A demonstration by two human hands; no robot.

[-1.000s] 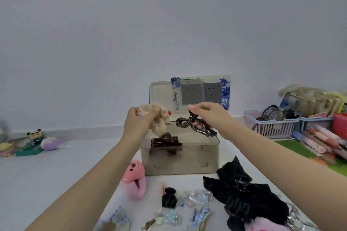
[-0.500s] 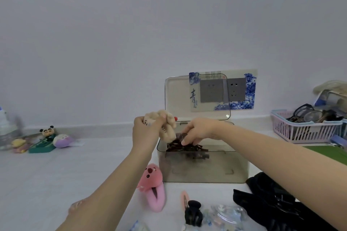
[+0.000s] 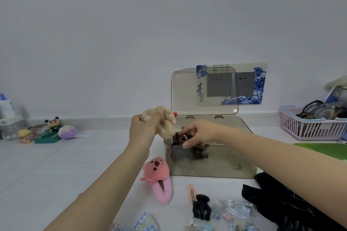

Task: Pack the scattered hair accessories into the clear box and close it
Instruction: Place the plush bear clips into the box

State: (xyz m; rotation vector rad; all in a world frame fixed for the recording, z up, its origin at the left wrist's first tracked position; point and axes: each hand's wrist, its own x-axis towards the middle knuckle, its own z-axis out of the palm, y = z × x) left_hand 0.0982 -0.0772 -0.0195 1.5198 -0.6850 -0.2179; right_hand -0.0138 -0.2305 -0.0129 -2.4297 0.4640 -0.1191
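Inside the clear box [image 3: 210, 157], whose lid [image 3: 187, 92] stands upright at the far side, the right hand [image 3: 199, 134] reaches over the near rim, its grip pinching a dark metal hair claw [image 3: 183, 138] atop other dark clips. Just left, above the box's corner, the left hand [image 3: 143, 129] clutches a beige plush clip [image 3: 165, 120]. A pink plush clip [image 3: 159, 178] and black claw clip [image 3: 201, 207] lie on the counter [image 3: 56, 165] nearer.
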